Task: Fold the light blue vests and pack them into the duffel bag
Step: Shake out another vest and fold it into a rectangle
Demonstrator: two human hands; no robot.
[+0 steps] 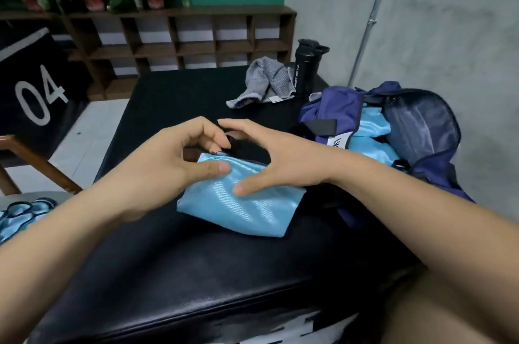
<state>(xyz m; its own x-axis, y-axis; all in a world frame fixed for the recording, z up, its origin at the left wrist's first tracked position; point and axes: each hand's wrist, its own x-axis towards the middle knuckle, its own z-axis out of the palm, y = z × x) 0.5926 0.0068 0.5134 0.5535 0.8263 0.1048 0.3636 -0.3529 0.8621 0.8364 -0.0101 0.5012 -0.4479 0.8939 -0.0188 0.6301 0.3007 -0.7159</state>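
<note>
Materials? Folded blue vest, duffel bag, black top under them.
Folded vest: likely satin-type synthetic, glossy, streaky sheen. Duffel bag: matte woven fabric, probably nylon; see-through mesh inside the flap. Black top: probably vinyl-covered padding, dull highlights, rounded edge.

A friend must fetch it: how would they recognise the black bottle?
On the black bench, find the far right corner, beyond the purple duffel bag. The bottle stands upright beside a grey towel: the only tall black thing, with white lettering.

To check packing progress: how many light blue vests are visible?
2. One folded vest lies on the table under the left hand and right hand; a second vest shows inside the duffel bag, where more may be hidden.
</note>
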